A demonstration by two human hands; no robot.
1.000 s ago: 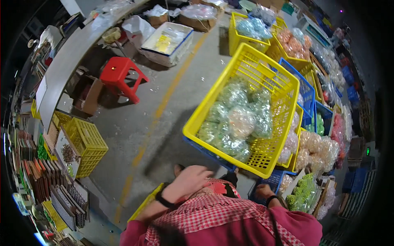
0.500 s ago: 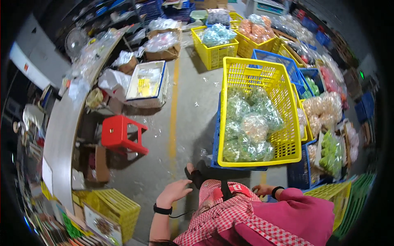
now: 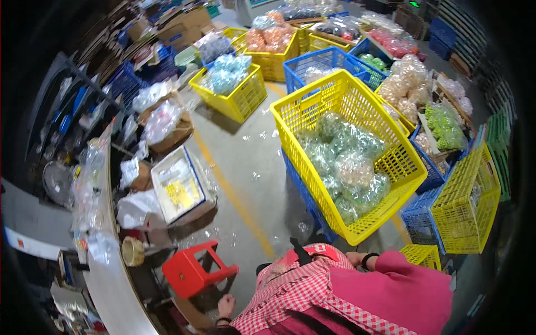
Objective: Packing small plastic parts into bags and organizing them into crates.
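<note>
My left hand (image 3: 226,306) hangs low, just right of the red stool (image 3: 194,270). Its fingers look curled, with nothing showing in them. My right hand (image 3: 355,258) is at my waist beside the checked apron (image 3: 293,285), below the near corner of a yellow crate (image 3: 349,231). Its fingers are mostly hidden. The yellow crate sits tilted on top of a blue crate (image 3: 304,187). Inside it lie several clear plastic bags with green contents (image 3: 363,145) and one bag with pale orange contents (image 3: 354,169).
At left runs a long table (image 3: 120,290), with a white foam box (image 3: 158,178) beside it. Further back, a yellow crate (image 3: 243,103) holds bags with blue contents. Filled crates line the right side, and a yellow crate (image 3: 466,215) lies beside my right arm.
The view has swung to the right, and the yellow crate now appears turned. My left hand has dropped lower and its fingers look more curled. My right hand stays at my waist.
</note>
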